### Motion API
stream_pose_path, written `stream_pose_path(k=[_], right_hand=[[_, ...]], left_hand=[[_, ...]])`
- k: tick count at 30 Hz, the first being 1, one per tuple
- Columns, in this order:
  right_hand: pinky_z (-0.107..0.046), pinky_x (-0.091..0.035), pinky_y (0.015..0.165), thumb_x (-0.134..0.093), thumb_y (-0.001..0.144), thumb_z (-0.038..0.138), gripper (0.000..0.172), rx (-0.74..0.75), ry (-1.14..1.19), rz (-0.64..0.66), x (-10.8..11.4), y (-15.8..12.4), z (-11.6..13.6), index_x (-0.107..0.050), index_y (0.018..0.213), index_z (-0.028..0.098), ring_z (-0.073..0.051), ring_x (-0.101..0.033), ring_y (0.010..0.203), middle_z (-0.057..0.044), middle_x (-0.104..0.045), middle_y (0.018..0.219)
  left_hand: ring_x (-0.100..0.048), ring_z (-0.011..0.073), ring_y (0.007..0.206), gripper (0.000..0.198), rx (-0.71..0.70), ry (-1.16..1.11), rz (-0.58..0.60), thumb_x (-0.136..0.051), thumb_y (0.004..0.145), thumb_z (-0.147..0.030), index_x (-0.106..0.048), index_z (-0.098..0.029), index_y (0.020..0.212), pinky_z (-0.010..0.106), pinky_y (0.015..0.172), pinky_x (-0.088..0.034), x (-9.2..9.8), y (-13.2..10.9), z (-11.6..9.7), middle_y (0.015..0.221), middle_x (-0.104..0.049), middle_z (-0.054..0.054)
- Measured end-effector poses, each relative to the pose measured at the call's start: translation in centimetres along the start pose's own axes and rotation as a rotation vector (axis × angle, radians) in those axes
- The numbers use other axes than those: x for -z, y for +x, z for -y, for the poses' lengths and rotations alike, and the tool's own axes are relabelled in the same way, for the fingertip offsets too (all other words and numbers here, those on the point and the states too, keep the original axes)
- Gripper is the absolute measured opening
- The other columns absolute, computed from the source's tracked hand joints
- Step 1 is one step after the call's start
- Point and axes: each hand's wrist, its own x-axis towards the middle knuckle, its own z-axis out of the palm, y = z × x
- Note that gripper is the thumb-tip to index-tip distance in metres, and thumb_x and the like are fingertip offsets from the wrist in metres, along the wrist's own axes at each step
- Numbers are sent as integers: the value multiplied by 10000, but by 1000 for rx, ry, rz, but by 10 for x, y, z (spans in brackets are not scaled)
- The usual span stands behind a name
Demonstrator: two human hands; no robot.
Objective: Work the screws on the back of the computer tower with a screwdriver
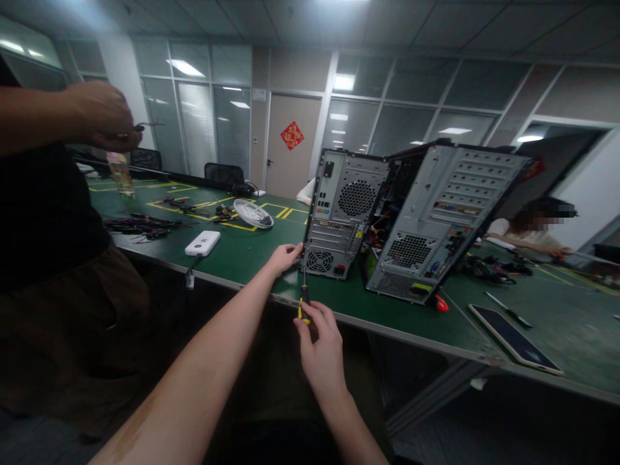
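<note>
A yellow-and-black screwdriver (304, 305) is held between the thumb and fingers of my right hand (323, 342), just off the table's front edge. Its thin shaft points up at the lower left edge of a computer case (334, 223), which stands upright with its rear panel toward me. Against that same edge, slightly above the shaft, are the bent, closed fingers of my left hand (287, 258); whatever they pinch is hidden. Close by on the right stands a second computer case (411, 248), tilted in view, with wires showing between the two.
On the green table (271, 271) lie a white power bank (202, 243), a white round grille (253, 214), cable bundles (145, 226) and a phone (513, 338) beside a pen-like tool (508, 310). A red-handled item (441, 304) touches the second case. One person stands left; another sits right.
</note>
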Motion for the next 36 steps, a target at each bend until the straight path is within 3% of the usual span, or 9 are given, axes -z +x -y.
stream_pose_path(k=[13,19,29,33,36], right_hand=[[-409,-652,960,-672,1006,269,278,6,34,-13,0,1,1,-813,1243,230,-294,-734,1185,-149,-721,1317],[-384,-657,916,-713,988,284,231,-1,77,-25,-1,3,3,-785,1197,214,-273,-747,1099,-126,-759,1214],[-428,-640,994,-695,968,243,254,10,17,-8,1,2,3,-830,1182,248,-288,-738,1145,-129,-705,1270],[-394,-669,935,-659,969,221,292,-10,70,28,0,1,6,-795,1227,235,-270,-743,1130,-136,-692,1310],[-385,-672,917,-684,957,234,250,-11,86,14,1,3,8,-773,1190,224,-261,-739,1087,-118,-720,1221]], left_hand=[[-721,274,1023,651,-5,-7,-5,-793,777,-761,-775,-125,916,351,822,-583,0,1,2,1000,-790,129],[-723,266,1003,646,-12,14,-5,-780,793,-759,-779,-126,926,344,811,-589,1,2,3,990,-792,127],[-725,267,1021,682,-16,13,-3,-773,769,-790,-786,-131,943,321,788,-578,1,4,6,1029,-797,135],[-721,266,1019,670,-12,20,-8,-771,775,-782,-782,-131,935,320,782,-576,1,3,5,1019,-794,134],[-718,266,1033,641,-1,13,-9,-780,783,-763,-779,-138,924,319,793,-577,1,2,4,1021,-795,128]])
